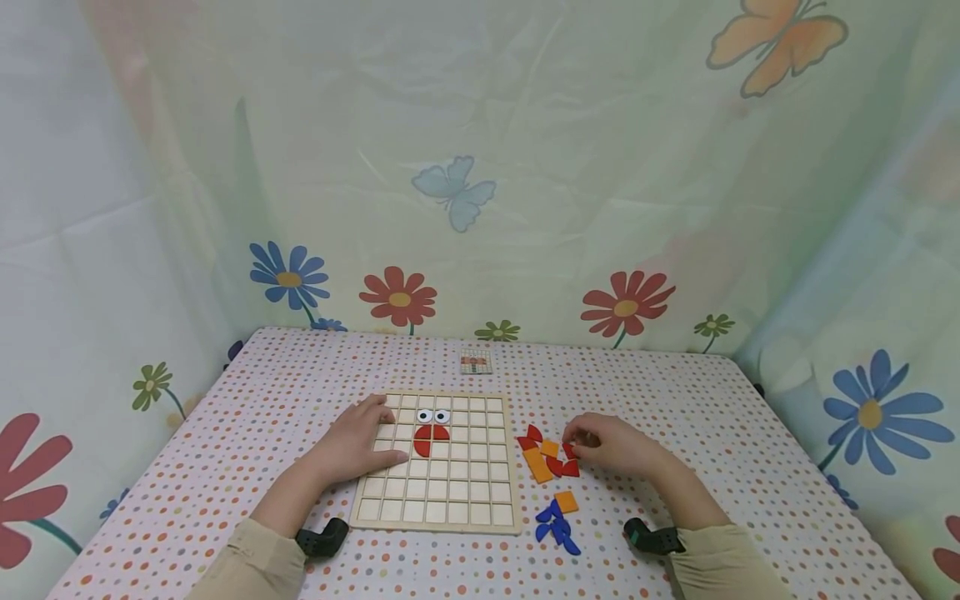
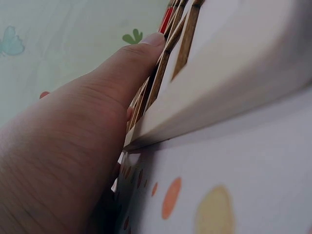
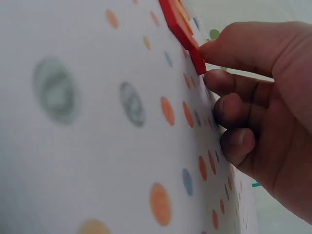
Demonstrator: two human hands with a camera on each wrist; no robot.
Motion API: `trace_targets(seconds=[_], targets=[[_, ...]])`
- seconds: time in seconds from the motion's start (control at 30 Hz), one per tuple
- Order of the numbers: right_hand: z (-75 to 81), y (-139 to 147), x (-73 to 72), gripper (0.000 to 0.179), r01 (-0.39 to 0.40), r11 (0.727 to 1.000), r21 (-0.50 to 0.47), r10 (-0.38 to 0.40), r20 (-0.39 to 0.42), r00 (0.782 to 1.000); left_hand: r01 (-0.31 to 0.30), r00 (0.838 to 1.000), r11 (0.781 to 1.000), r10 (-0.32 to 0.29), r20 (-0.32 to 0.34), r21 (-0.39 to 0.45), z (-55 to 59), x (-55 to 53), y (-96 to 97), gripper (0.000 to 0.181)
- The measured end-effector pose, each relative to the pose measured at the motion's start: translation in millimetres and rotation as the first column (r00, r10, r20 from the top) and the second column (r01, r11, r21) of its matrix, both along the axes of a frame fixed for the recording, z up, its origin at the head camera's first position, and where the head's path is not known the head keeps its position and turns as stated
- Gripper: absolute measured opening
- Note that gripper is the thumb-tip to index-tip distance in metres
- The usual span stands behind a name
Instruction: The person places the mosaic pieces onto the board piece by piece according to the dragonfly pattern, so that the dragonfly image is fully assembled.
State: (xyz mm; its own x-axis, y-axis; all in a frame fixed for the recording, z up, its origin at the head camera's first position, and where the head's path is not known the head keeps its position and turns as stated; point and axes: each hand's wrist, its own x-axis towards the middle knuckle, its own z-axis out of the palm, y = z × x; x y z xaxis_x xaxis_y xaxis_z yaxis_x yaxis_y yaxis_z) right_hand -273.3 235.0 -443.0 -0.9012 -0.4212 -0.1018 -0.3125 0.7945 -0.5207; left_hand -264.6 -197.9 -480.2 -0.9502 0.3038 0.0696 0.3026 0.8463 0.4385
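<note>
A wooden grid board (image 1: pixel 480 492) lies flat on the table. On it are two eye tiles (image 1: pixel 433 416) and, just below them, several red quarter-round tiles (image 1: pixel 423 433). My left hand (image 1: pixel 360 442) rests across the board's left side, thumb stretched over the squares; the left wrist view shows that thumb (image 2: pixel 131 61) on top of the grid. To the right of the board, my right hand (image 1: pixel 615 444) pinches a red tile (image 1: pixel 568 451) between thumb and forefinger at the edge of a tile pile. In the right wrist view the red tile's end (image 3: pixel 197 61) meets the thumb tip, other fingers curled.
Beside the right hand lie more red tiles (image 1: pixel 528 442) and orange tiles (image 1: pixel 537 465). Nearer me are blue curved tiles (image 1: pixel 555 525) with an orange square (image 1: pixel 566 502). A small pattern card (image 1: pixel 476 362) lies behind the board. Flowered curtains (image 1: pixel 525 250) hang around the dotted table.
</note>
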Motion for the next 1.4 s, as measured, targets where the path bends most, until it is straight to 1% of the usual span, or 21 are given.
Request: trace_targets(seconds=[0.07,0.13,0.27,0.33,0.43,0.53,0.6,0.67,0.77,0.87,0.97,1.1,1.2,1.4], targets=[[-0.5,-0.6,0.3,0.011,0.01,1.0,0.001,-0.01,-0.011,1.0,-0.002,1.0,1.0,0.002,0.003,0.002,-0.2,0.4,0.2,0.063],[-0.7,1.1,0.0,0.016,-0.011,1.0,0.0,0.011,-0.019,1.0,-0.003,1.0,1.0,0.003,0.007,0.003,-0.3,0.3,0.5,0.063],[-1.5,6.2,-1.2,0.029,-0.073,0.997,-0.007,0.072,-0.01,0.997,0.0,1.0,1.0,0.0,0.006,0.006,0.6,0.8,0.6,0.061],[-2.4,7.5,-1.7,0.03,-0.089,0.996,-0.006,0.089,-0.006,0.996,0.004,1.0,1.0,-0.004,0.002,0.006,1.2,1.2,0.4,0.06],[-2.9,7.4,-1.7,0.026,-0.075,0.997,-0.014,0.075,0.001,0.997,0.007,1.0,1.0,-0.007,-0.001,0.006,2.3,1.6,0.4,0.059],[-3.6,7.2,-2.1,0.021,-0.043,0.999,-0.011,0.043,-0.006,0.999,0.009,1.0,1.0,-0.009,-0.005,0.005,3.1,1.6,0.6,0.059],[-3.9,7.2,-2.0,0.02,-0.004,1.0,-0.005,0.004,-0.008,1.0,0.01,1.0,1.0,-0.01,-0.007,0.006,3.6,1.7,0.7,0.058],[-3.8,8.5,-2.0,0.023,0.014,1.0,0.007,-0.014,-0.013,1.0,0.014,1.0,1.0,-0.014,-0.007,0.004,3.6,1.4,0.7,0.058],[-3.1,11.5,-1.7,0.025,0.011,1.0,0.003,-0.011,-0.001,1.0,0.014,1.0,1.0,-0.014,-0.002,0.007,3.3,1.3,0.6,0.059],[-2.8,14.6,-2.4,0.026,-0.028,1.0,-0.009,0.028,0.015,1.0,0.012,1.0,1.0,-0.012,0.001,0.003,2.3,1.1,0.0,0.059],[-3.7,15.6,-3.5,0.023,-0.048,0.999,-0.024,0.048,0.01,0.999,0.01,1.0,1.0,-0.01,0.0,0.001,1.0,1.0,-0.6,0.06],[-5.8,14.9,-4.1,0.019,-0.02,1.0,-0.022,0.02,-0.021,1.0,0.006,1.0,1.0,-0.006,0.001,0.005,0.3,1.2,-0.6,0.059],[-7.1,14.0,-4.0,0.021,0.008,1.0,-0.011,-0.008,-0.028,1.0,0.003,1.0,1.0,-0.003,0.002,0.004,0.2,1.4,-0.3,0.059],[-7.7,13.3,-4.2,0.023,0.005,1.0,-0.008,-0.005,-0.024,1.0,-0.003,1.0,1.0,0.003,0.008,-0.001,-0.5,0.7,-0.2,0.06]])
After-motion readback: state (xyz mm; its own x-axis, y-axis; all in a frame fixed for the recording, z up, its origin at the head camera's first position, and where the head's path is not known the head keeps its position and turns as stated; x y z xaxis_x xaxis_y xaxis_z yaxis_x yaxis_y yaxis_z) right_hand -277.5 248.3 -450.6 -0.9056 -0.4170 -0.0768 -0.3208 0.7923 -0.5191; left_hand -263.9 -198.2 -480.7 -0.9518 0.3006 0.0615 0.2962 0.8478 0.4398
